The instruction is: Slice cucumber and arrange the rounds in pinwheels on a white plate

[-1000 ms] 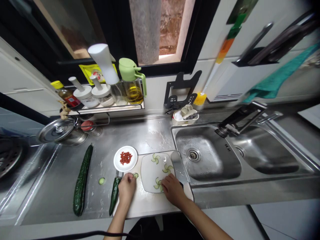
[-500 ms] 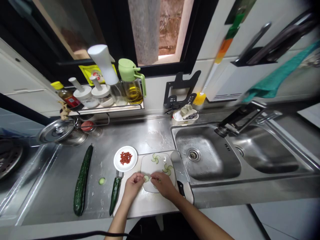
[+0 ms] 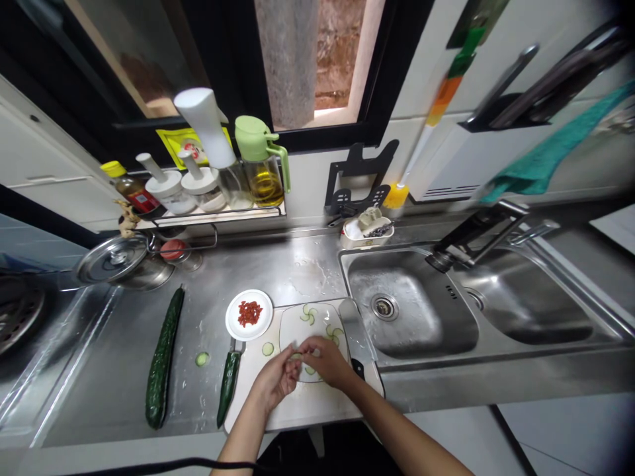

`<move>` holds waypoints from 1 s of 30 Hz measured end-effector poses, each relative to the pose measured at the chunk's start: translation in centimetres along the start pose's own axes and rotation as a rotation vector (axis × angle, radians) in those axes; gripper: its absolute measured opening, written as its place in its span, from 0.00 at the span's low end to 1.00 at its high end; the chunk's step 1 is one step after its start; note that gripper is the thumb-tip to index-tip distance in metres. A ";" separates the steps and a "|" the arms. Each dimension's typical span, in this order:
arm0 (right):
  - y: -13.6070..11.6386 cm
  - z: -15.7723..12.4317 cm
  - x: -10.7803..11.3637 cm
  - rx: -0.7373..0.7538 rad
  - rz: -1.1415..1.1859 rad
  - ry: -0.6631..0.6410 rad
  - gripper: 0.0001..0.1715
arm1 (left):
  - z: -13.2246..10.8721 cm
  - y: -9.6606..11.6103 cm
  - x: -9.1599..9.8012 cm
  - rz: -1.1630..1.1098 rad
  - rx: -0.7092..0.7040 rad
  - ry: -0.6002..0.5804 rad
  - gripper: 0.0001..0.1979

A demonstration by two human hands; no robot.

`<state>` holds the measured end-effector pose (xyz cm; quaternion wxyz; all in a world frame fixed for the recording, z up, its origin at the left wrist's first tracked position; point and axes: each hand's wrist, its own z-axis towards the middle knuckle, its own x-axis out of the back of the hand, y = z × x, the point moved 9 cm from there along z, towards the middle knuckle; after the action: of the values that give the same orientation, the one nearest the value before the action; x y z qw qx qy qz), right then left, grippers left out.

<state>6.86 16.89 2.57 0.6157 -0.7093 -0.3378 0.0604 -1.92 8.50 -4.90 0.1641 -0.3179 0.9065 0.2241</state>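
Note:
My left hand (image 3: 278, 377) and my right hand (image 3: 328, 362) meet over the near left part of a pale squarish plate (image 3: 292, 324). Between their fingertips is a thin cucumber slice (image 3: 296, 356), pinched from both sides and partly hidden. Curved cucumber slices (image 3: 308, 315) lie in pinwheel shapes on the plate, one at the back and one at the right; more green edges show below my hands. The plate rests on a white cutting board (image 3: 297, 413). Left of it on the board lies a round cucumber slice (image 3: 268, 349).
A cut cucumber (image 3: 228, 389) lies along the board's left edge, below a white dish (image 3: 232, 330) of chopped red pieces. Further left are a cucumber end (image 3: 202, 359) and a whole cucumber (image 3: 163, 360). A knife (image 3: 358, 368) lies right of the plate, beside the sink (image 3: 411, 301).
My left hand has moved right and turned more palm-up, closer to my right hand. A round cucumber slice now shows on the board where the left hand was covering.

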 end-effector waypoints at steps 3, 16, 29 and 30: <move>-0.5 0.0 0.1 0.017 0.004 -0.020 0.06 | -0.2 -0.4 -0.7 -0.105 0.092 -0.070 0.09; 2.6 2.0 0.4 -0.101 -0.147 0.055 0.04 | -0.3 6.1 3.4 0.459 -0.560 0.286 0.16; 2.0 4.3 -1.8 -0.015 -0.522 0.031 0.08 | -2.1 8.1 3.0 1.032 -0.842 0.607 0.12; 2.0 4.3 -1.9 -0.012 -0.545 0.030 0.08 | -2.1 8.2 3.0 1.041 -0.855 0.608 0.12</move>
<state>4.04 19.40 -0.87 0.6102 -0.5967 -0.5072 -0.1201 -9.76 11.64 -1.98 -0.3600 0.0688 0.7790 0.5088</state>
